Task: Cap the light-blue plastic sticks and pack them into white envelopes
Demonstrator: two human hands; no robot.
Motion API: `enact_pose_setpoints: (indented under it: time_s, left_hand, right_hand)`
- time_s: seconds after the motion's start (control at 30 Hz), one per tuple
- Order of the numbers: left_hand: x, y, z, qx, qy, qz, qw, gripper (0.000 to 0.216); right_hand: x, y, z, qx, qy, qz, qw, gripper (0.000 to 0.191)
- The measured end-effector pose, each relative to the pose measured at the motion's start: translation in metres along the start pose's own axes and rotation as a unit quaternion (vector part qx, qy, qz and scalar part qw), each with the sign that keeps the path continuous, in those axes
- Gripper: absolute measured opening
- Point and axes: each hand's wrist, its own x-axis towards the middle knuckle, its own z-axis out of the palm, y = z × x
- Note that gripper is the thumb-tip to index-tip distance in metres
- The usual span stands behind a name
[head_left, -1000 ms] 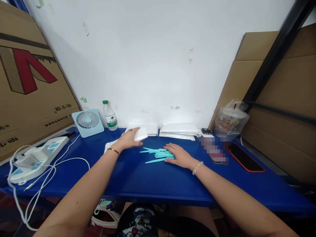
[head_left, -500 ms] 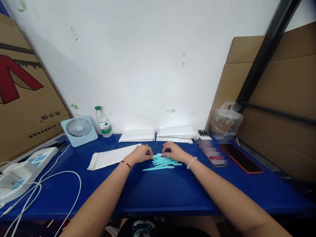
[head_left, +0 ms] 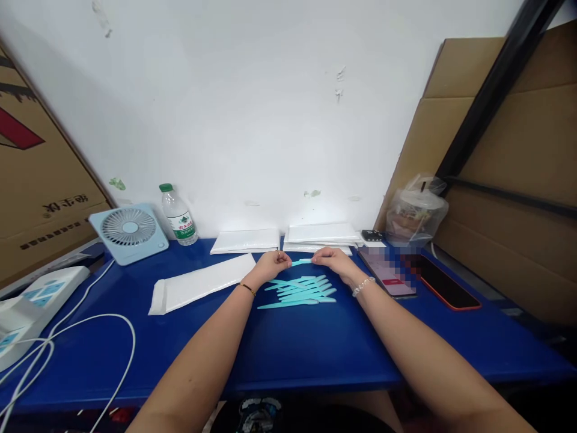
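A slim turquoise eyebrow razor [head_left: 301, 262] is stretched level between my two hands. My left hand [head_left: 270, 266] pinches one end with thumb and fingertips, and my right hand [head_left: 334, 262] pinches the other. Just nearer to me, a loose pile of similar turquoise razors [head_left: 303, 291] lies on the blue table [head_left: 315, 349], most of them pointing the same way. To the left of the pile, a flat white padded envelope [head_left: 202, 282] lies at a slant, its far end close behind my left hand.
More white padded envelopes [head_left: 246, 240] are stacked along the wall. At left stand a blue fan [head_left: 130, 231], a water bottle [head_left: 179, 216] and a power strip [head_left: 49, 300] with loose white cables. Two phones [head_left: 446, 282] and a bagged cup [head_left: 417, 210] sit at right.
Both hands have risen from the pile and moved a little farther away, now with one razor held between them. The pile is more spread out. My view has shifted slightly.
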Motion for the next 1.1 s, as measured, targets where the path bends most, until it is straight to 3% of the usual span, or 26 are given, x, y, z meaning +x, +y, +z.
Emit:
enact_pose_setpoints:
  time_s: [0.13, 0.33, 0.47, 0.6, 0.9, 1.1]
  left_hand:
    - [-0.003, -0.006, 0.004, 0.084, 0.006, -0.019, 0.996, 0.023]
    - [-0.013, 0.009, -0.003, 0.185, 0.030, 0.018, 0.982, 0.027]
    - [-0.022, 0.019, -0.008, 0.204, -0.023, 0.034, 0.978, 0.027]
    - [-0.025, 0.024, -0.005, 0.209, -0.059, 0.020, 0.976, 0.025]
    - [-0.025, 0.031, 0.001, 0.209, -0.070, 0.020, 0.975, 0.019]
    - [-0.024, 0.033, 0.000, 0.245, -0.017, 0.017, 0.969, 0.018]
  right_hand:
    - [0.002, 0.008, -0.012, -0.079, -0.018, 0.009, 0.997, 0.020]
    - [0.000, 0.007, -0.018, -0.182, -0.002, -0.025, 0.983, 0.022]
    - [-0.008, -0.007, -0.012, -0.296, -0.007, -0.100, 0.950, 0.020]
    - [-0.016, -0.019, 0.002, -0.383, -0.066, -0.108, 0.915, 0.023]
    - [-0.016, -0.019, 0.006, -0.373, -0.138, -0.101, 0.912, 0.022]
    - [-0.015, -0.022, -0.006, -0.387, -0.111, -0.092, 0.911, 0.021]
